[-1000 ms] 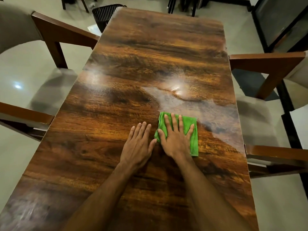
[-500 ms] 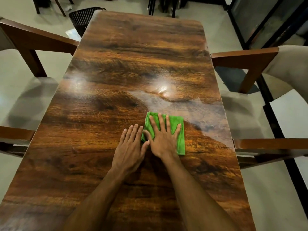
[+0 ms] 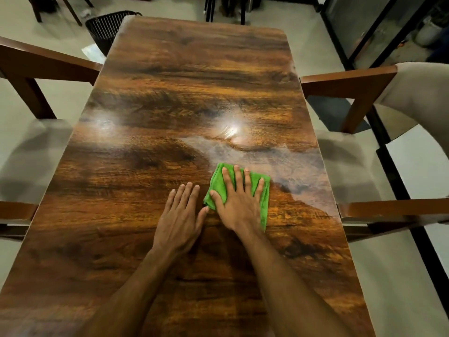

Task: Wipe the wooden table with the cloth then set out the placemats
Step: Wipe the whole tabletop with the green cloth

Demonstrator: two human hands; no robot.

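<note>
Two bare forearms came in from the near edge, stretched over the wooden table [image 3: 150,239]. Left hand [image 3: 179,217] lay palm down on bare wood, fingers straight and close together, holding nothing, thumb tip almost touching the other thumb. Right hand [image 3: 239,203] sat just beside it, pressed flat on a green cloth [image 3: 263,203], fingers [image 3: 239,177] spread wide and fully stretched out, not curled round anything. Cloth was folded, lying flat under the palm, poking out past the fingertips on the far side, past the little finger on the right, and by the thumb on the left. So pinned, not gripped. Just past the cloth ran a hazy pale streak [image 3: 279,161] across the right half of the top, plus two bright light glares further up. Chairs [image 3: 352,86] stood along both sides, and a black basket [image 3: 104,27] sat on the floor by the far left corner.
</note>
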